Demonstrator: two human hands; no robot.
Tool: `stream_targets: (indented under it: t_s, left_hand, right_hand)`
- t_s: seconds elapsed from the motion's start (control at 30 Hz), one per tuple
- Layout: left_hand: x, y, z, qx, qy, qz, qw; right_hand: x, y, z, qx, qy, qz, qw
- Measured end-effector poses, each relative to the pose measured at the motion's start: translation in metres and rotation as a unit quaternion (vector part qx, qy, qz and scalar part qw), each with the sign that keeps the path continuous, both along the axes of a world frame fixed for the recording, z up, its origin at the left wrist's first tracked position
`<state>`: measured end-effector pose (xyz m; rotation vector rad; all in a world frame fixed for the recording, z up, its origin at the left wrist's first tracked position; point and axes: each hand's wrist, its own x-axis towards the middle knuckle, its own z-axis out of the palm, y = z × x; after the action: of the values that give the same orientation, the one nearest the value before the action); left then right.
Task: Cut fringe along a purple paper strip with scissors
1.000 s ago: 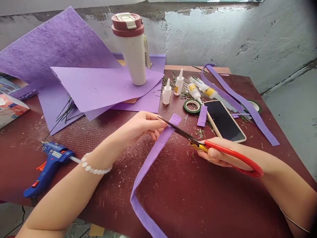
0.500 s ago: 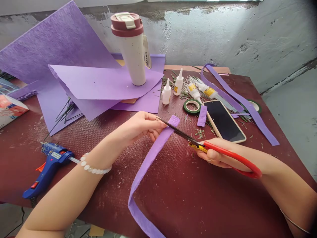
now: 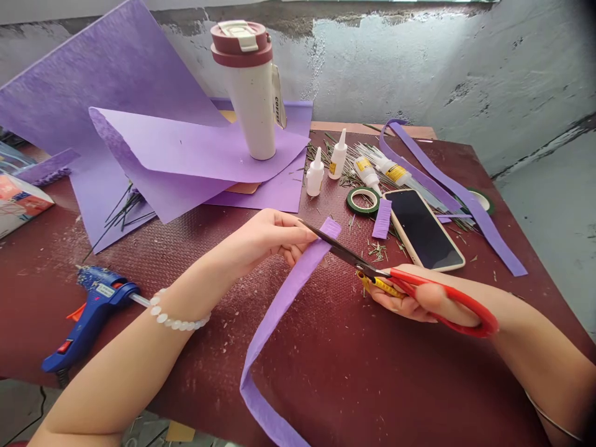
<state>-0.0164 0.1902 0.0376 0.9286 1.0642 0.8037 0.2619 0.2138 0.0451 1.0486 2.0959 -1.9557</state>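
Note:
My left hand [image 3: 274,237] pinches a long purple paper strip [image 3: 274,316] near its upper end, which has fine slits across it. The strip hangs down in a curve towards the front edge of the table. My right hand [image 3: 414,298] is closed on red-handled scissors [image 3: 447,295], with something yellow and ridged, perhaps a cutter, also between its fingers. The dark blades lie across the strip just below the slit end, close to my left fingertips. A short piece of slit purple paper [image 3: 382,218] lies beyond the scissors, beside a phone [image 3: 424,231].
A blue glue gun [image 3: 95,316] lies at the left. A white tumbler [image 3: 251,105] stands on purple sheets [image 3: 186,139] at the back. Small glue bottles [image 3: 315,177], green tape [image 3: 362,202], stems and more purple strips [image 3: 442,167] spread over the back right of the table [image 3: 372,385].
The right thumb has shifted back along the red handle, and more of the yellow item shows. The left hand keeps its pinch on the strip. The view has shifted very slightly.

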Motion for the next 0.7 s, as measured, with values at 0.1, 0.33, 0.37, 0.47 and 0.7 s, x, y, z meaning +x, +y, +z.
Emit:
stream_targets:
  t_s: [0.1,0.33,0.37,0.47,0.7]
  left_hand:
    - [0.001,0.0,0.001,-0.003,0.01,0.003,1.0]
    - [0.001,-0.002,0.0,0.007,0.006,-0.002,1.0]
    - [0.0,-0.002,0.0,0.009,-0.001,-0.004,1.0]
    - [0.0,-0.003,-0.001,0.011,-0.03,-0.001,0.999]
    - [0.004,-0.009,0.003,-0.004,-0.026,0.014,1.0]
  right_hand:
    - [-0.001,-0.002,0.002,-0.048,0.02,0.008,0.999]
    - [0.015,0.004,-0.018,-0.134,0.014,0.026,0.991]
    - [0.018,0.005,-0.021,-0.143,0.013,0.023,0.989]
    - [0.024,0.008,-0.027,-0.147,0.033,0.016,0.989]
    - [0.022,0.007,-0.029,-0.106,0.091,0.009,0.99]
